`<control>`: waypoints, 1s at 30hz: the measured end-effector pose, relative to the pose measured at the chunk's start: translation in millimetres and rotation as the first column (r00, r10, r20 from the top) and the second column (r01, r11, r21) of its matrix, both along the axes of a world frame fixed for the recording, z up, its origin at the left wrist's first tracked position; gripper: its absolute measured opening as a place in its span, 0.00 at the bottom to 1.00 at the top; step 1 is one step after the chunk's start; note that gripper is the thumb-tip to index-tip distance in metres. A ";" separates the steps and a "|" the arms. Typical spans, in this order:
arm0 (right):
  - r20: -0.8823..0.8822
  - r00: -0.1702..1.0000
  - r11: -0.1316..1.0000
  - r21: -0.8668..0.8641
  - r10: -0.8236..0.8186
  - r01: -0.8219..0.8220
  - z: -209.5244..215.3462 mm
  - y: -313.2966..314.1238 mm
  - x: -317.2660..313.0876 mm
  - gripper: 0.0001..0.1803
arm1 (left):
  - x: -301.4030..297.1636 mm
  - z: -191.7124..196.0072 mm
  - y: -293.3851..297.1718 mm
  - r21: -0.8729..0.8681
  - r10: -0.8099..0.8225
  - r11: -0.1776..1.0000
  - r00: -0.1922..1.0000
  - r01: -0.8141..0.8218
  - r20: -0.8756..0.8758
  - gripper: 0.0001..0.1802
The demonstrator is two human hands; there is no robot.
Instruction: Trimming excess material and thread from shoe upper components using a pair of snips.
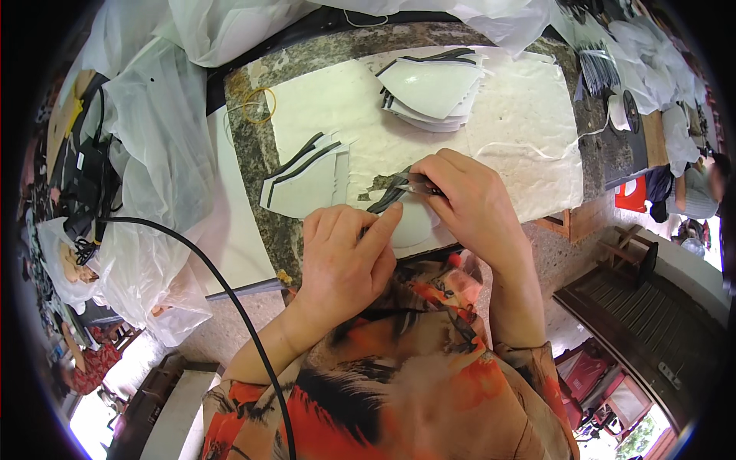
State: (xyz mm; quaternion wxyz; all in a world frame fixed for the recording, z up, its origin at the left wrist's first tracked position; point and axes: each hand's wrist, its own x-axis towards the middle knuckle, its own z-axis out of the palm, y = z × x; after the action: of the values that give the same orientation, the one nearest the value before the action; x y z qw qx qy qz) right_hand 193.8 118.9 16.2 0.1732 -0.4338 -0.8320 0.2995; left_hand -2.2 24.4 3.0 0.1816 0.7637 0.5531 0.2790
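Observation:
At the table's near edge lies a white curved panel (416, 224) with black edging (387, 198) along its upper side. My left hand (341, 249) pinches and presses the edging at the panel's left, fingertips bent over it. My right hand (479, 203) is closed round a small metal tool with a dark handle (418, 185), which looks like thread snips; its tip meets the black edging. Just left of my hands, a few similar white panels (303, 195) with black edging overlap. Farther back stands a pile of the same panels (431, 90).
A worn white sheet (529, 115) covers the stone-like board (257, 180). A yellow ring (259, 105) lies at its upper left. White cord (521, 146) runs right to a spool (622, 112). Plastic bags (165, 146) hang at left. A black cable (222, 280) crosses my left forearm.

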 end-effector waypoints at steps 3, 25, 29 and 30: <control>-0.039 0.999 1.000 0.013 0.000 0.000 -3.9 4.5 2.8 0.10 | 3.1 1.0 0.8 -0.010 0.011 1.000 1.000 -0.011 -0.012 0.27; -0.119 0.977 0.977 -0.147 -0.175 0.157 -7.1 8.9 14.5 0.08 | 17.5 22.4 20.0 -0.170 -0.032 0.985 0.986 0.004 -0.161 0.34; -0.132 0.974 0.979 -0.114 -0.186 0.171 -13.1 3.3 14.2 0.07 | 19.7 25.2 21.9 -0.197 -0.040 0.980 0.980 0.000 -0.196 0.34; -0.092 0.980 0.984 -0.045 -0.175 0.171 -16.1 1.0 13.1 0.08 | 20.1 25.3 22.2 -0.204 -0.038 0.979 0.980 -0.003 -0.195 0.34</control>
State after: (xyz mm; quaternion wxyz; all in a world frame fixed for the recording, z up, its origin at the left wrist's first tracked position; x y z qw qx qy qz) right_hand 206.9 120.0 0.1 0.2304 -0.4926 -0.7763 0.3189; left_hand 17.9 46.6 28.3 0.2055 0.7699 0.5872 0.1422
